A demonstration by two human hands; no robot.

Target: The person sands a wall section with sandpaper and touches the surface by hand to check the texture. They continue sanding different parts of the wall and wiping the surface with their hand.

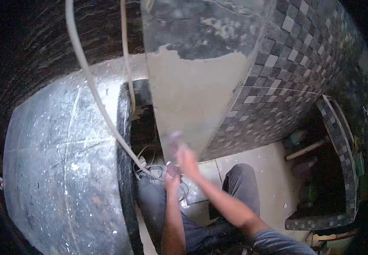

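My left hand (172, 182) is low at the foot of the wall panel, its fingers closed around a small dark maroon piece (172, 169) with a pale end. Just above and to the right, my right hand (187, 161) is smeared by motion. Its fingers are wrapped round a purplish object (174, 140) held up against the lower part of the panel; its kind is too blurred to name. The panel (196, 93) is pale beige below and patchy dark grey above, with an uneven border between the two.
A speckled grey slab (65, 161) fills the left side. A white hose (91, 80) hangs down to coiled cables (150, 159) beside my legs. Mosaic tiles (273, 85) cover the wall on the right, next to a tile-edged opening (320, 170). Light floor tiles (273, 170) lie below.
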